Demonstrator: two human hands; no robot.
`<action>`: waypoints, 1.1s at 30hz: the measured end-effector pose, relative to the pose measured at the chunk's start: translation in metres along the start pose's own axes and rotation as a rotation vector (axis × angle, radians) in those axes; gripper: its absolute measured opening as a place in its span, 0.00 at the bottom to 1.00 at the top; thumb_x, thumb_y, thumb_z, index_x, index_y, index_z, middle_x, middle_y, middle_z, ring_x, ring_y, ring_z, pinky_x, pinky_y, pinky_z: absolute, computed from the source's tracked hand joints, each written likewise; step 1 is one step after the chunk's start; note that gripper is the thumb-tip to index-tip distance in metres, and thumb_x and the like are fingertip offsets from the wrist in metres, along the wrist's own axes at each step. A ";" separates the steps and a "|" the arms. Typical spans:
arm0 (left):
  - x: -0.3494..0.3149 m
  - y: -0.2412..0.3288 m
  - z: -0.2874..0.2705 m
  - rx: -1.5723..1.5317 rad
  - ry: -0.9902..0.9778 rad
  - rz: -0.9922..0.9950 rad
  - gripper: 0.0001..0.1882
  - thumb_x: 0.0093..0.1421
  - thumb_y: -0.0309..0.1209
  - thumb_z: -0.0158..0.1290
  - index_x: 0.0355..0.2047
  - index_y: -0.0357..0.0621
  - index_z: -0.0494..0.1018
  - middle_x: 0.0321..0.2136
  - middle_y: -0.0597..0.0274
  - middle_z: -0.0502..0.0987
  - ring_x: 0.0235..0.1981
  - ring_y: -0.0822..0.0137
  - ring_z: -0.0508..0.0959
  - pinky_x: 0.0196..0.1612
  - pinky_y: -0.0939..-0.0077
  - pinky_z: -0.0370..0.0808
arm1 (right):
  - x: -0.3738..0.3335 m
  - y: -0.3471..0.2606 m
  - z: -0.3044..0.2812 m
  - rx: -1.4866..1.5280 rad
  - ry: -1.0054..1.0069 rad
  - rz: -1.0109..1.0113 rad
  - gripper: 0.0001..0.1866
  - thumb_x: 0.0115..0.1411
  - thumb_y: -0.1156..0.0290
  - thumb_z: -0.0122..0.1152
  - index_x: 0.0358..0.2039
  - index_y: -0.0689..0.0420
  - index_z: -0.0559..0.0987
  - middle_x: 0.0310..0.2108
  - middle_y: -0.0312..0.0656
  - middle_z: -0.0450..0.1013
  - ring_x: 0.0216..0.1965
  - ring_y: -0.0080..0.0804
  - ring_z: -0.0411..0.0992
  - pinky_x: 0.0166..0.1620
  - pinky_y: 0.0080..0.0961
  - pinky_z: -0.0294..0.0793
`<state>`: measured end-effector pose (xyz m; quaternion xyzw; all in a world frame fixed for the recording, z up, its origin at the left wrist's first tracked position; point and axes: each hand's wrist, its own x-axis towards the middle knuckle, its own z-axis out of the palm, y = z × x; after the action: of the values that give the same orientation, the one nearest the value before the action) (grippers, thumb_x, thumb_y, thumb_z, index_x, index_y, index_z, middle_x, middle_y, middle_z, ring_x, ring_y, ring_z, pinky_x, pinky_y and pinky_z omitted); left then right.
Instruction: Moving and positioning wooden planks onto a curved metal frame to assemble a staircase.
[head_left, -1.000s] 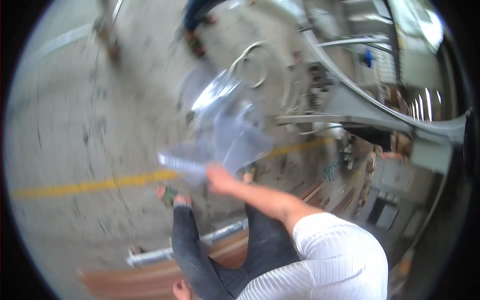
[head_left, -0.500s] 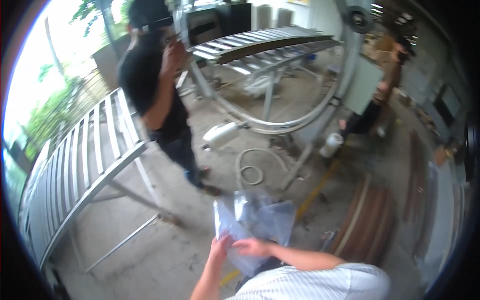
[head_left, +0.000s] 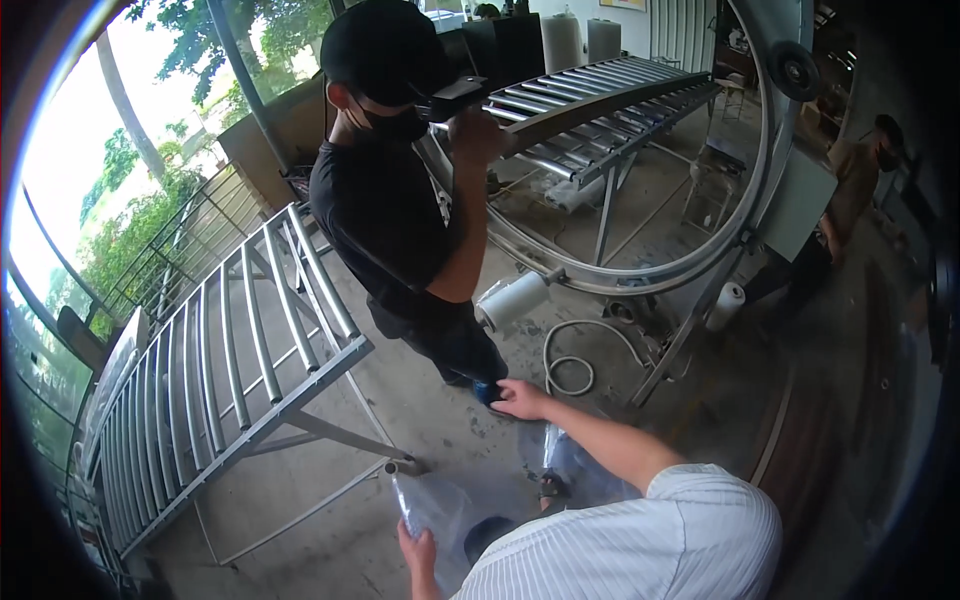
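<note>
Down at the lower middle, my left hand (head_left: 418, 548) is closed on the edge of a clear plastic sheet (head_left: 450, 505). The sheet looks thin and creased, and it spreads across in front of my body. Its right part rises beneath my right forearm, with a bright shiny fold there. My right hand (head_left: 520, 398) is stretched forward above the sheet, fingers pointing left and apart, with nothing visible between them. In the picture it overlaps the lower leg of a person in dark clothes (head_left: 390, 220). My striped white sleeve hides part of the sheet.
A roller conveyor (head_left: 225, 370) stands at left, another (head_left: 600, 110) at the back. Between them the person raises a dark device (head_left: 455, 98). A large metal ring (head_left: 640, 283) carries a white film roll (head_left: 515, 298). A hose (head_left: 570, 375) lies on the floor; another person (head_left: 855, 190) is at right.
My hands have moved apart: the right went forward and up, the left slightly down. The sheet is spread wider. The view has shifted, placing the dark-clothed person more centrally.
</note>
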<state>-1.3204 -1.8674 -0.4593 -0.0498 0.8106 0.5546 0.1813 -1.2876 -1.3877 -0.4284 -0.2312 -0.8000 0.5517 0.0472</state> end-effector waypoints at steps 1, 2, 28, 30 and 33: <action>0.020 0.010 0.010 0.073 -0.068 0.056 0.29 0.60 0.26 0.59 0.62 0.36 0.70 0.38 0.52 0.82 0.34 0.62 0.82 0.40 0.67 0.80 | 0.021 -0.033 0.017 0.065 -0.025 -0.005 0.41 0.62 0.58 0.79 0.69 0.65 0.71 0.50 0.51 0.83 0.47 0.33 0.83 0.53 0.31 0.82; 0.042 0.025 0.018 0.151 -0.147 0.116 0.30 0.60 0.26 0.60 0.63 0.37 0.70 0.38 0.52 0.81 0.32 0.64 0.82 0.37 0.69 0.80 | 0.037 -0.062 0.034 0.132 -0.038 -0.007 0.43 0.62 0.58 0.79 0.70 0.65 0.69 0.54 0.53 0.82 0.50 0.35 0.83 0.55 0.32 0.82; 0.338 0.354 0.378 0.319 -1.538 0.645 0.19 0.67 0.26 0.60 0.58 0.37 0.77 0.45 0.53 0.85 0.45 0.56 0.83 0.47 0.59 0.81 | -0.209 0.054 0.086 0.037 1.029 0.343 0.14 0.64 0.65 0.74 0.46 0.57 0.84 0.39 0.44 0.85 0.40 0.36 0.86 0.46 0.32 0.84; 0.341 0.365 0.392 0.419 -1.740 0.714 0.20 0.65 0.24 0.62 0.57 0.37 0.77 0.46 0.49 0.84 0.44 0.55 0.83 0.46 0.55 0.81 | -0.214 0.076 0.092 0.242 1.270 0.270 0.14 0.64 0.64 0.74 0.44 0.58 0.84 0.37 0.46 0.86 0.40 0.39 0.86 0.44 0.33 0.84; 0.262 0.387 0.410 -0.102 -2.217 0.080 0.17 0.61 0.24 0.65 0.51 0.36 0.79 0.41 0.49 0.83 0.40 0.52 0.84 0.43 0.53 0.83 | -0.214 0.073 0.074 0.194 1.321 0.238 0.16 0.65 0.66 0.73 0.49 0.60 0.85 0.43 0.47 0.86 0.44 0.38 0.87 0.47 0.34 0.85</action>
<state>-1.5753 -1.3129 -0.3409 0.4925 0.1766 0.3301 0.7857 -1.0988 -1.5216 -0.4843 -0.6009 -0.5193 0.3652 0.4856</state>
